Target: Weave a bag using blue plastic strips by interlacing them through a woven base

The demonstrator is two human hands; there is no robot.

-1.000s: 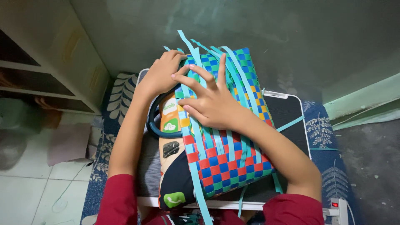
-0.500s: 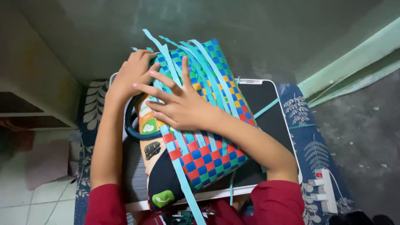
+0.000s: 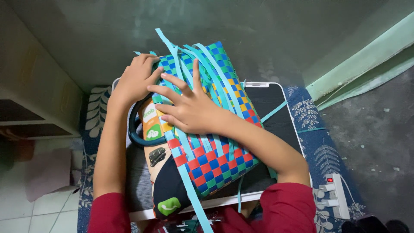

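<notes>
My right hand (image 3: 189, 108) presses flat, fingers spread, on the checkered woven plastic-strip basket (image 3: 215, 142) lying on the dark surface (image 3: 276, 103); my left hand (image 3: 136, 80) pinches light-blue strips (image 3: 172, 47). I'm mid-weave; next needs careful threading.

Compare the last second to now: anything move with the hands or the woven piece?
Little changed. The left hand stays at the far left corner of the woven basket, gripping the light blue strips. The right hand stays flat on the weave, fingers spread. Nothing was let go. The apparent shift of the basket and the low table looks like head-camera movement.
</notes>
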